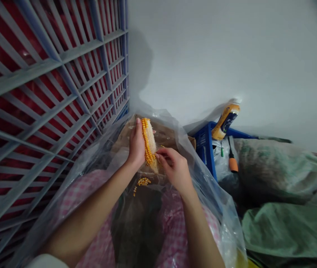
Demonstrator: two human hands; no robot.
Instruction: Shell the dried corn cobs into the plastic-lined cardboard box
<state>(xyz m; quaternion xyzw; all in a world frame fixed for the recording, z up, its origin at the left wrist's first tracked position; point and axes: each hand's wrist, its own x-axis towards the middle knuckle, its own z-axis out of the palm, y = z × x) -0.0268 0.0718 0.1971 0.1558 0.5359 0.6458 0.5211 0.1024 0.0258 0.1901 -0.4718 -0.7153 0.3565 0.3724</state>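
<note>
Corn cob (149,143), yellow-orange, upright, some rows of kernels gone, pale bare stretches showing. Left hand (136,146) closed around the cob's left side, gripping it, fingertips showing at the top. Right hand (175,169) just right of the cob, fingers (161,152) curled, tips touching the kernels low down; pinch or plain touch, cannot tell. Loose kernels (143,181) in a small heap just below the cob, on a clear plastic bag (203,186) spread under and around it. Brown cardboard (161,133) directly behind the cob, inside the bag. Pink checked cloth (172,230) below the cob. Big grey-blue crate (43,85) left of the cob, red contents behind the slats. Right of the cob, small blue crate (204,149), white bag (222,160) and orange-and-black handle (233,163). Bottle (227,120) tilted beyond these, orange label with dark panel, writing too blurred to read. Green woven sacks (287,230) far right of the cob. White wall (231,56) beyond the cob.
</note>
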